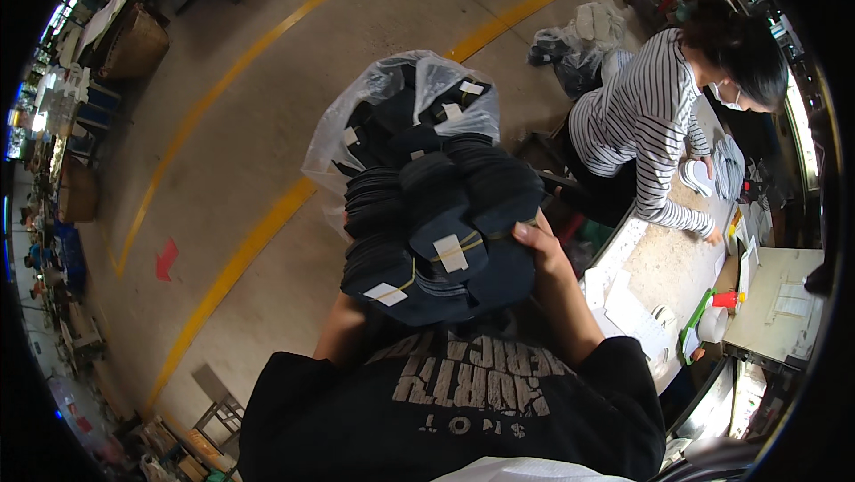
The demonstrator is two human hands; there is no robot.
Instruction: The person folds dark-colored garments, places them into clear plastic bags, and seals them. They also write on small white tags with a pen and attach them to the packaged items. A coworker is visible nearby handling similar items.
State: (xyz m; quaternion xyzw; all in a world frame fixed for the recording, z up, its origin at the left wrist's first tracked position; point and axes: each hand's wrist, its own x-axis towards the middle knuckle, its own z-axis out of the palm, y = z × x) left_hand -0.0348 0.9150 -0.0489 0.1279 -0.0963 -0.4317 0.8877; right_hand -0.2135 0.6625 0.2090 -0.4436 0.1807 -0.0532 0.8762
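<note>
Against my chest I hold several bundled stacks of black insole-shaped pieces (434, 197), with elastic bands and white paper labels around some of them. The far part of the load sits in a clear plastic bag (410, 62), whose mouth is spread around it. My right hand (543, 246) grips the right side, its thumb on top of a stack and the other fingers mostly hidden. On the left side, only a sliver of my left hand (346, 222) shows beside the stacks; its fingers are behind the load, which it supports.
At right, a person in a striped top (637, 117) handles pale pieces (696, 178) on a long worktable (663, 246). A stuffed plastic bag (574, 50) lies on the floor behind them. Yellow lines (258, 237) mark the floor, and a stool (221, 415) stands at lower left.
</note>
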